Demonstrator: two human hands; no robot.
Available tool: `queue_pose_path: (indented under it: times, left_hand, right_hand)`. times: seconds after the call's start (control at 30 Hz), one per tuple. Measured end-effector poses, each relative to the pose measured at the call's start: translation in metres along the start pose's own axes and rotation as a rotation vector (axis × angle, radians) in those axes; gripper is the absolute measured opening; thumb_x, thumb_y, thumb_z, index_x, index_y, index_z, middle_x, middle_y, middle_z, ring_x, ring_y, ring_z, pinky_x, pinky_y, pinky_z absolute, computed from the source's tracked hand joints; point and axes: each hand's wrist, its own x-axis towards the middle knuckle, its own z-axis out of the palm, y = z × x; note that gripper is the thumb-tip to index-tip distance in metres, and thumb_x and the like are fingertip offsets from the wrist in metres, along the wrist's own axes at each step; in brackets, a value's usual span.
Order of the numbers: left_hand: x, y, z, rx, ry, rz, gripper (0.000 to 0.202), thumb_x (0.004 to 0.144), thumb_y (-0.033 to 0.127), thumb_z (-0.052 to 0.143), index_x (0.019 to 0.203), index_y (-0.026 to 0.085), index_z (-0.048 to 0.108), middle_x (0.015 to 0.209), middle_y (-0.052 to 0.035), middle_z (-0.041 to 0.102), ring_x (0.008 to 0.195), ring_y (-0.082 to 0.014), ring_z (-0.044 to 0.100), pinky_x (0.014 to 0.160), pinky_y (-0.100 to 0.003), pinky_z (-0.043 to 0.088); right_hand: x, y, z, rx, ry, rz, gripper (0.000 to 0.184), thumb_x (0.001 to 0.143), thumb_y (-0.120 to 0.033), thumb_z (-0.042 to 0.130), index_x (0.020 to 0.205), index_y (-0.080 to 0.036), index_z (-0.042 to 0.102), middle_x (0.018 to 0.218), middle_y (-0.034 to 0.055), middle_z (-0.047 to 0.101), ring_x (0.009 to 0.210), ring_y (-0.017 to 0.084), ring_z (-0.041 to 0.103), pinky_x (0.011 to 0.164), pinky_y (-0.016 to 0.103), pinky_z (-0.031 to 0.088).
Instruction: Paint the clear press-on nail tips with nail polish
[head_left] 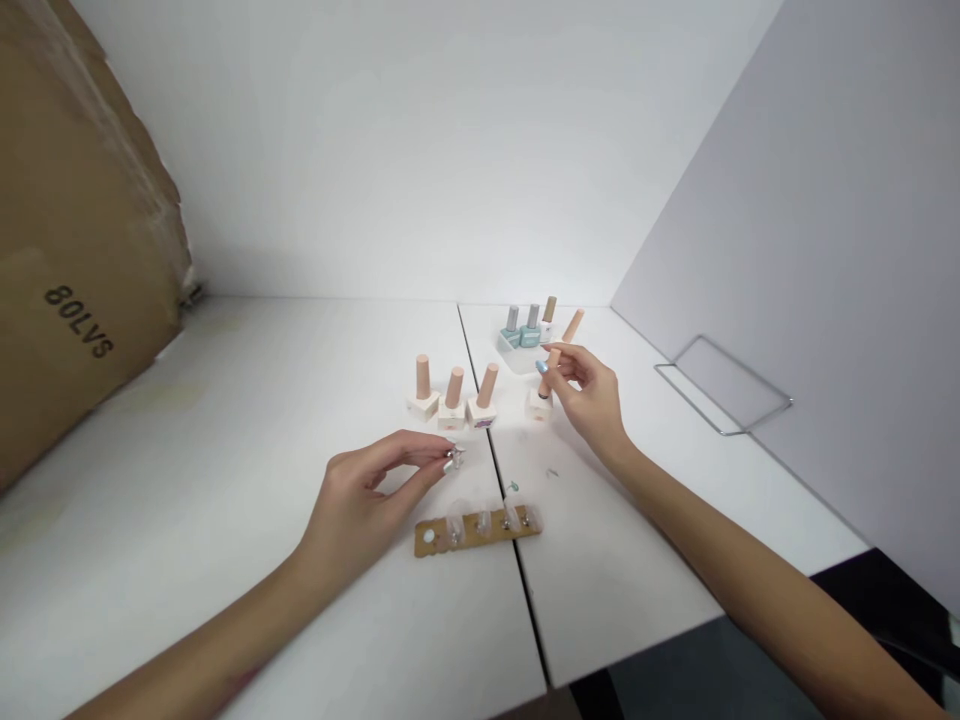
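Observation:
My left hand pinches a small clear nail tip on a silvery holder between thumb and fingers, just above the white table. Below it lies a tan strip carrying several more clear tips. My right hand grips the peach cap of a nail polish bottle whose white base sits on the table. Three matching peach-capped bottles stand in a row to the left of it.
Two pale blue bottles and a beige one stand at the back, with another peach cap leaning beside them. A cardboard box fills the left side. A wire stand rests by the grey right partition. Small green smears mark the table.

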Motion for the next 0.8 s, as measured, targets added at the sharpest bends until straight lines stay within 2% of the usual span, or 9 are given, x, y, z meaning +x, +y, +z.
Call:
queue_pose_path:
  times: [0.17,0.47,0.8]
  left_hand:
    - [0.0002,-0.0038,0.0009,0.011,-0.006,0.012,0.009,0.083,0.023,0.067,0.088,0.025,0.074,0.083,-0.0003,0.078,0.073,-0.0172,0.074,0.064,-0.029,0.060]
    - [0.0007,-0.0042,0.0016,0.005,0.004,0.024,0.011,0.082,0.023,0.068,0.090,0.025,0.076,0.084,-0.0002,0.079,0.072,-0.0183,0.074,0.067,-0.029,0.062]
    - [-0.0007,-0.0075,0.0020,0.009,0.001,0.016,0.012,0.082,0.021,0.069,0.089,0.027,0.076,0.084,0.0011,0.079,0.074,-0.0177,0.074,0.065,-0.028,0.062]
  right_hand:
    - [0.0008,-0.0003,-0.0016,0.042,0.045,-0.027,0.022,0.082,-0.030,0.063,0.103,-0.023,0.064,0.078,0.0005,0.066,0.073,0.016,0.063,0.078,0.035,0.052]
    - [0.0019,-0.0026,-0.0036,0.064,0.100,-0.054,0.023,0.084,-0.030,0.063,0.106,-0.023,0.063,0.082,0.0009,0.067,0.068,0.015,0.063,0.077,0.035,0.052]
    - [0.0036,-0.0010,-0.0065,0.064,0.104,-0.112,0.021,0.087,-0.028,0.060,0.107,-0.024,0.062,0.076,-0.0002,0.064,0.069,0.016,0.063,0.075,0.035,0.051]
